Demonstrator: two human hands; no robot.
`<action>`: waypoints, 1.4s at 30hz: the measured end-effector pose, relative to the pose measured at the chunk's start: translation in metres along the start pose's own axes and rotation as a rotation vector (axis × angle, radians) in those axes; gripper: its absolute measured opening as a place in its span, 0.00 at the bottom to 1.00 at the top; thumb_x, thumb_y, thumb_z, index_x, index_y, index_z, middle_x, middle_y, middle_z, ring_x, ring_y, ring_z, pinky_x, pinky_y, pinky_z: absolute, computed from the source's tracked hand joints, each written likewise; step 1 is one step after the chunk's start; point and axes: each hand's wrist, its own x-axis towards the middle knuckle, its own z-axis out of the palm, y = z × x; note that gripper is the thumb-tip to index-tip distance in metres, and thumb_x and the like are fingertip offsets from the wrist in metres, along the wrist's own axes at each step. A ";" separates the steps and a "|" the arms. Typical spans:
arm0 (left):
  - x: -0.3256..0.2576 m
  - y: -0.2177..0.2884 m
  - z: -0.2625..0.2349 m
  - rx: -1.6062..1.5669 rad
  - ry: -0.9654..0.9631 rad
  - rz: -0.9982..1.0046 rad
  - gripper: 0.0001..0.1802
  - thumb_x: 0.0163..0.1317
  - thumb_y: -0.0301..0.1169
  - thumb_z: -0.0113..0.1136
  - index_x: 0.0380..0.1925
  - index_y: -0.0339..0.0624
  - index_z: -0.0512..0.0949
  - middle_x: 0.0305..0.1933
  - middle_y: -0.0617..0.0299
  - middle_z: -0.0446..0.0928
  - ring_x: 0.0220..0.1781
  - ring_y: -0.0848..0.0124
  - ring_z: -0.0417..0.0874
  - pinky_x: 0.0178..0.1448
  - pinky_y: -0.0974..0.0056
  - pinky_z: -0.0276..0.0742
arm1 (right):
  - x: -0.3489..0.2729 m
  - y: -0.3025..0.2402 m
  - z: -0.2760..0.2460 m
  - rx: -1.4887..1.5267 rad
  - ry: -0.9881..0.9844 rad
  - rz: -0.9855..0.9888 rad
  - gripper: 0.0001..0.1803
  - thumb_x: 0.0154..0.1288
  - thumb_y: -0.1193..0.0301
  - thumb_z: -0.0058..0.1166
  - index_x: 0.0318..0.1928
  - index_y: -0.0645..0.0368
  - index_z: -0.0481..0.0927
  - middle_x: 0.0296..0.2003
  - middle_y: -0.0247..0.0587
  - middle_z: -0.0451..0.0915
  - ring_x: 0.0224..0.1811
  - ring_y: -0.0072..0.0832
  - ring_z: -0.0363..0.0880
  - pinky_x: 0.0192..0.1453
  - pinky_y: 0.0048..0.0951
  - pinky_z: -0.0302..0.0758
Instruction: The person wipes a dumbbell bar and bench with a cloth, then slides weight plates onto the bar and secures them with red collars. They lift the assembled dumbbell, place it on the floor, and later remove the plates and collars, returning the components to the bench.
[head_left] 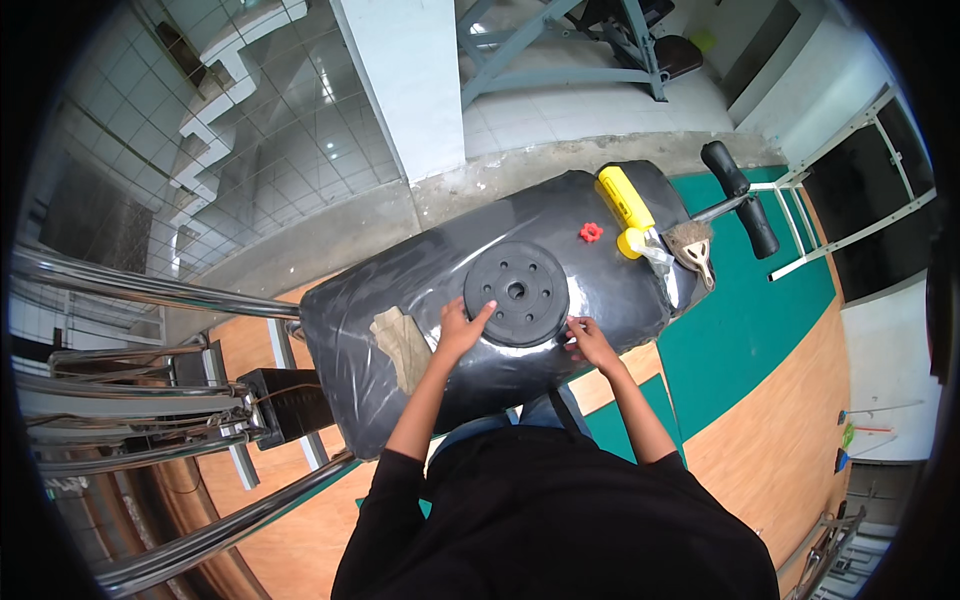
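Note:
A round black weight plate (501, 330), with a centre hole and a ring of smaller holes, lies flat on a black padded bench (400, 270) wrapped in clear plastic. My left hand (462, 328) is at the plate's left edge, its thumb over the rim and its fingers along the side. On the lower right of the rim is my right hand (592, 343), fingers loosely bent and apart, fingertips at or just beside the edge. A crumpled beige cloth (400, 345) rests left of my left hand.
Right of the plate on the bench are a red star-shaped knob (591, 232), a yellow bottle (626, 198), a yellow roll (630, 243) and a brush (690, 243). Black foam rollers (726, 170) stick out beyond the far right end. Chrome tubes (160, 285) run along the left.

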 end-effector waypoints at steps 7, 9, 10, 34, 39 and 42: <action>0.038 0.016 0.028 0.004 0.042 -0.090 0.61 0.33 0.59 0.74 0.57 0.21 0.60 0.56 0.35 0.65 0.64 0.45 0.62 0.65 0.53 0.63 | 0.030 -0.006 0.003 -0.040 0.090 -0.026 0.50 0.57 0.34 0.46 0.62 0.68 0.60 0.43 0.49 0.74 0.40 0.32 0.76 0.35 0.32 0.77; 0.035 0.014 0.026 0.053 0.020 -0.093 0.60 0.31 0.57 0.76 0.54 0.21 0.61 0.57 0.34 0.64 0.64 0.45 0.62 0.65 0.52 0.62 | 0.033 -0.007 0.010 -0.048 0.129 -0.042 0.51 0.55 0.35 0.48 0.61 0.71 0.61 0.43 0.52 0.75 0.42 0.35 0.77 0.37 0.33 0.78; 0.031 0.014 0.027 0.079 0.040 -0.100 0.60 0.31 0.58 0.76 0.54 0.20 0.61 0.57 0.34 0.64 0.64 0.44 0.62 0.65 0.52 0.62 | 0.035 -0.009 0.012 -0.071 0.164 -0.045 0.52 0.54 0.35 0.50 0.60 0.72 0.62 0.43 0.54 0.75 0.43 0.37 0.78 0.39 0.33 0.78; -0.032 0.055 0.082 0.345 -0.293 0.310 0.39 0.53 0.54 0.60 0.60 0.42 0.66 0.55 0.42 0.64 0.59 0.49 0.61 0.63 0.48 0.59 | -0.046 0.049 -0.010 0.623 0.584 0.145 0.44 0.50 0.55 0.68 0.57 0.78 0.65 0.53 0.58 0.73 0.53 0.40 0.75 0.59 0.36 0.71; 0.008 0.064 0.121 0.596 -0.110 0.658 0.52 0.42 0.60 0.65 0.66 0.50 0.59 0.67 0.44 0.53 0.71 0.46 0.48 0.70 0.41 0.44 | -0.037 0.065 -0.058 0.677 0.665 0.153 0.45 0.46 0.54 0.71 0.52 0.81 0.68 0.48 0.59 0.76 0.48 0.37 0.78 0.55 0.34 0.73; 0.012 0.051 0.107 0.745 -0.332 0.682 0.65 0.30 0.65 0.69 0.69 0.52 0.52 0.73 0.50 0.42 0.75 0.47 0.36 0.72 0.40 0.35 | -0.034 0.080 -0.073 0.504 0.748 0.168 0.44 0.45 0.55 0.72 0.53 0.78 0.69 0.47 0.56 0.77 0.48 0.37 0.78 0.55 0.33 0.73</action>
